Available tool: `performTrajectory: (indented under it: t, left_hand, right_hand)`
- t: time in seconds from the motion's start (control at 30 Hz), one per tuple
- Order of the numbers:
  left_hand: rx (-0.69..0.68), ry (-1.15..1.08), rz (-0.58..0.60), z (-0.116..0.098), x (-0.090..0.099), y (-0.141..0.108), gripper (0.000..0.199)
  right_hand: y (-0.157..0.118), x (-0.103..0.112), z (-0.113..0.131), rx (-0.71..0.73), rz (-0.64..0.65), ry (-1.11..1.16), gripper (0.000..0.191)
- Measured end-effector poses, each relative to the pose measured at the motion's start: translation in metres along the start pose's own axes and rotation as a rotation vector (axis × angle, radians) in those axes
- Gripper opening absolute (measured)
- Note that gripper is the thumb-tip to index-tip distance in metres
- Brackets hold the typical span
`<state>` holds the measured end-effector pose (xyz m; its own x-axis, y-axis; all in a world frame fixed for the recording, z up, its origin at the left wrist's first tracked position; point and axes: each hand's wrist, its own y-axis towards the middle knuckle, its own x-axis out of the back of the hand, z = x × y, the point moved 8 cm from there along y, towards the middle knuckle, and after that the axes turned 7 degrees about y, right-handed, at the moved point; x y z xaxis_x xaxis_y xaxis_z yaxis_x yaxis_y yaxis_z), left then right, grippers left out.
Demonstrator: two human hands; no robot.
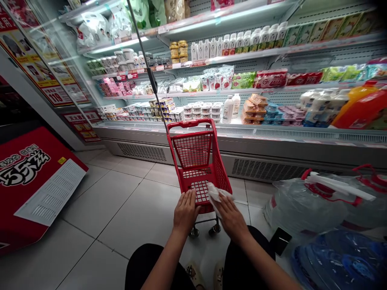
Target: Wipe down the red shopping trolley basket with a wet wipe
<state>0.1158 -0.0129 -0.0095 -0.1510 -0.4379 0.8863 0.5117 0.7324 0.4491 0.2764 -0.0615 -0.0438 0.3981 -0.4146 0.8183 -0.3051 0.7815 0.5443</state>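
Note:
A small red shopping cart (219, 163) stands on the floor before my knees, its handle toward the fridge shelves and its mesh basket holding nothing that I can see. My left hand (185, 213) lies on the cart's near edge at the left, fingers stretched out and nothing in them. On the near right corner, my right hand (231, 215) presses a crumpled white cloth (214, 192) against the rim. Part of the cloth is hidden under the fingers. Below the basket, a wheel (215, 230) shows. A thin dark pole (152, 80) rises from the handle's left end.
Behind the cart runs an open fridge case (302, 139) stocked with drinks and dairy goods. To the right stand large clear water jugs (296, 205), a blue jug (341, 257) and a dark phone (280, 241). A red cabinet (39, 161) is at the left.

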Motion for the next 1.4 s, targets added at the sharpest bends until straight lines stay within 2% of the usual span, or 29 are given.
performTrajectory:
  t: [0.13,0.2,0.27,0.37,0.53,0.6,0.67,0.73,0.8,0.93,0.97,1.03,1.17,1.3,1.4]
  left_hand:
    - [-0.245,-0.095,0.043,-0.003,0.011,0.002,0.055]
    - [-0.37,-0.104,0.072,0.002,0.015,0.006,0.052]
    - [-0.396,-0.066,0.08,0.012,0.016,0.015,0.054]
    - [-0.339,-0.024,0.055,0.014,0.012,0.025,0.061]
    - [-0.168,0.016,-0.011,-0.014,0.0,0.026,0.07]
    - [-0.124,0.014,-0.015,-0.024,-0.001,0.026,0.072]
    - [-0.131,-0.01,-0.015,-0.028,0.003,0.028,0.076]
    - [-0.194,-0.039,-0.011,-0.026,0.009,0.034,0.077]
    - [-0.235,-0.039,-0.011,-0.014,0.015,0.042,0.073]
    - [-0.058,0.028,-0.056,0.036,0.019,0.062,0.066]
    - [-0.021,0.037,-0.064,0.044,0.018,0.064,0.065]
    - [-0.006,0.04,-0.069,0.047,0.015,0.065,0.063]
    - [-0.002,0.028,-0.088,0.023,0.01,0.058,0.065]
    - [-0.003,0.02,-0.097,-0.005,0.01,0.052,0.069]
    - [-0.063,0.027,-0.098,-0.015,0.016,0.052,0.072]
  right_hand:
    - [-0.022,0.021,-0.057,-0.152,0.01,-0.067,0.082]
    - [-0.02,0.027,-0.073,-0.214,-0.001,-0.064,0.078]
    - [-0.015,0.028,-0.08,-0.277,-0.05,-0.045,0.072]
    - [-0.005,0.017,-0.066,-0.293,-0.089,-0.009,0.069]
    - [0.005,-0.013,0.0,-0.163,-0.035,0.042,0.076]
    - [0.004,-0.013,0.011,-0.148,-0.034,0.042,0.077]
    - [0.0,-0.005,0.01,-0.104,-0.015,0.032,0.076]
    - [-0.004,0.006,-0.005,-0.064,0.012,0.015,0.075]
    - [-0.009,0.017,-0.03,-0.078,0.025,-0.01,0.072]
    - [-0.014,0.031,-0.078,-0.194,-0.013,-0.044,0.064]
    - [-0.016,0.031,-0.087,-0.234,-0.028,-0.044,0.062]
    - [-0.019,0.032,-0.096,-0.305,-0.069,-0.039,0.061]
    - [-0.012,0.031,-0.084,-0.337,-0.135,-0.028,0.064]
    - [0.023,0.025,-0.048,-0.249,-0.122,-0.001,0.072]
    - [0.05,0.02,-0.03,-0.184,-0.104,0.01,0.078]
